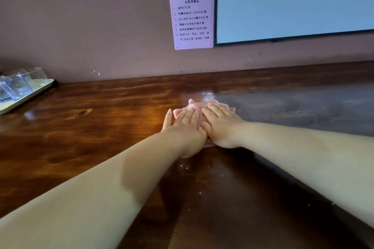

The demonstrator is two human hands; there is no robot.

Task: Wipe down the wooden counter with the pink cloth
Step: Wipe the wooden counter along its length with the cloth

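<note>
The pink cloth [195,106] lies bunched on the wooden counter [91,127], near the middle and toward the back wall. My left hand [185,129] and my right hand [219,125] press flat on the cloth side by side, fingers stretched out. Most of the cloth is hidden under my palms; only its far edge and a small bit near my wrists show. White specks dot the counter in front of my hands.
A pale tray [26,97] with clear upturned glasses [18,84] stands at the far left of the counter. On the wall hang a printed notice [191,13] and a dark-framed screen [293,2] above the counter's back edge.
</note>
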